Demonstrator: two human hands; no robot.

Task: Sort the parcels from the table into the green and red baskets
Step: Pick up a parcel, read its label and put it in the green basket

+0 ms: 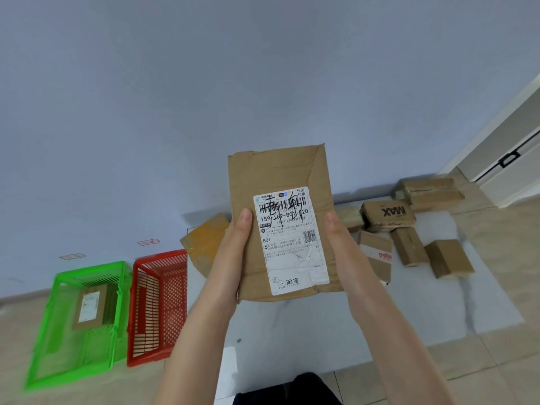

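I hold a flat brown cardboard parcel (277, 173) upright in front of me, its white shipping label with black handwriting facing me. My left hand (230, 258) grips its left edge with the thumb on the front. My right hand (344, 252) grips its right edge the same way. To the left on the floor stands the green basket (43, 363) with one labelled parcel (90, 305) lying inside. The red basket (137, 331) is right beside it, and I see nothing in it. Several brown parcels, one of them the MAX parcel (390, 214), lie on the white table (292, 331) at the right.
A tan taped parcel (204, 241) sits at the table's far left corner behind my left hand. Stacked boxes (429, 191) lie near the wall at the far right. A white door with a black handle (510, 159) is at the right. The floor is beige tile.
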